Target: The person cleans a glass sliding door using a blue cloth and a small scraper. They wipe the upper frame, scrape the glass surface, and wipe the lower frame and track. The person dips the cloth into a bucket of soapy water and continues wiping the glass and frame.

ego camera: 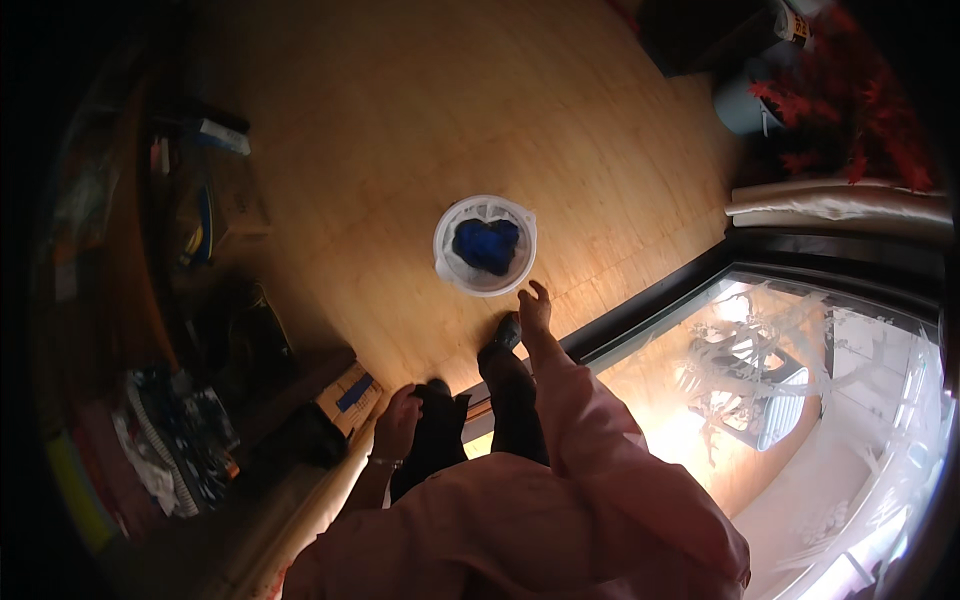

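A round white plastic basin (443, 271) with small side handles stands on the floor in front of me. A crumpled dark blue cloth (487, 246) lies inside it; whether there is water around the cloth I cannot tell. My right hand (535, 306) hangs just short of the basin's near right rim, fingers apart and nothing between them. Beside my left thigh is my left hand (400, 421), with a bracelet at the wrist. Its fingers look partly curled, and their inner side is hidden.
Wood-look flooring (360, 120) surrounds the basin. At right, a sliding door's dark frame (645, 307) holds patterned glass, with a plastic stool (772, 397) beyond. A grey bucket (735, 105) and red foliage (855, 112) occupy the upper right. Cardboard boxes (349, 397) and clutter line the left.
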Motion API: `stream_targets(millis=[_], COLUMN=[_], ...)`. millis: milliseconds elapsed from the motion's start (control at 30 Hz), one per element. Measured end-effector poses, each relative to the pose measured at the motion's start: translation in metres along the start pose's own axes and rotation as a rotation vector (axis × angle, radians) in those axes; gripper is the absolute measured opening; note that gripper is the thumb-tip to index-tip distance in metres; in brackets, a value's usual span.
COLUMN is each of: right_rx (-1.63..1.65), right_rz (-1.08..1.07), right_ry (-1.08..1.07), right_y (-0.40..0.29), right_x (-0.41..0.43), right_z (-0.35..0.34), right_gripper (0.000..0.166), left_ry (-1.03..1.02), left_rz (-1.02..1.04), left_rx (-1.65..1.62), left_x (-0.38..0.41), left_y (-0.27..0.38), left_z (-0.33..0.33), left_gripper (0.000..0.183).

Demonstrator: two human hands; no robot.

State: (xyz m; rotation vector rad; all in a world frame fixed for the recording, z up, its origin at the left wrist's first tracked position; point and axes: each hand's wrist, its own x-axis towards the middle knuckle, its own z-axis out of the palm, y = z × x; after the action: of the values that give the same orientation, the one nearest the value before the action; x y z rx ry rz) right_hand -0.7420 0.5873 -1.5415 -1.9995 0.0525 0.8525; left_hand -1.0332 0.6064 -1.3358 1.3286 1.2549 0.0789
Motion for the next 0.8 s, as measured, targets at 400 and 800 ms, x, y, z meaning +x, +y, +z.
stream_targets(millis=[400, 800], right_rx=[-0.260, 0.155], right_rz=[0.224, 0.515], right_ry=[0.069, 0.582], right_y=[0.055, 0.047], right_x=[0.107, 0.162], right_z=[0.034, 0.102], right_gripper=[0.065, 0.046], left_ry=[0.055, -0.070], left_rz=[-0.428, -0.556], left_rx=[-0.081, -0.207], left_x=[0.405, 0.574], left_y=[0.036, -0.072], left_z=[0.037, 0.047], left_gripper=[0.051, 0.050])
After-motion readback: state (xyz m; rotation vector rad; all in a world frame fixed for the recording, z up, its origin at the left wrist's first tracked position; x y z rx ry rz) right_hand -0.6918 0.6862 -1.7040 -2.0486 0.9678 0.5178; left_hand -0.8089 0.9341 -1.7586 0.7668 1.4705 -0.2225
